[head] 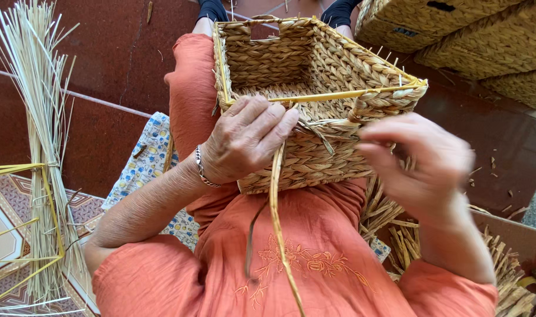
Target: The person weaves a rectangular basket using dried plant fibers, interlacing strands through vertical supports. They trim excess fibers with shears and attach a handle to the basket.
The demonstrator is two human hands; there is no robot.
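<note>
The half-woven rectangular basket (315, 105) rested on the person's lap, tilted so its open mouth faced up and away, its long axis running left to right across the view. A yellow frame rod (338, 94) edged the near rim, and the near wall of braided straw was the working face.

The left hand (247, 138) lay over the near rim at the left half of that wall. Its fingers were together and curled down, pressing a flat straw strand (278, 205) against the weave; the strand ran from under the fingertips straight down toward the viewer, across the orange garment (315, 252) — its long axis near-to-far, at right angles to the rim. A metal bracelet (202, 170) sat on that wrist.

The right hand (423, 167) was at the right end of the near wall, just beside the corner. It was motion-blurred; the fingers appeared bent toward the weave, but whether they pinched any strand could not be told.

The strand therefore lay directly under the left fingers and to the left of the right hand — the left hand was the nearer one.

Surroundings: a bundle of pale reeds (36, 117) stood at far left beside a yellow wire frame (44, 194); finished baskets (473, 35) were stacked at upper right; loose straw (397, 235) lay at the right hip.
</note>
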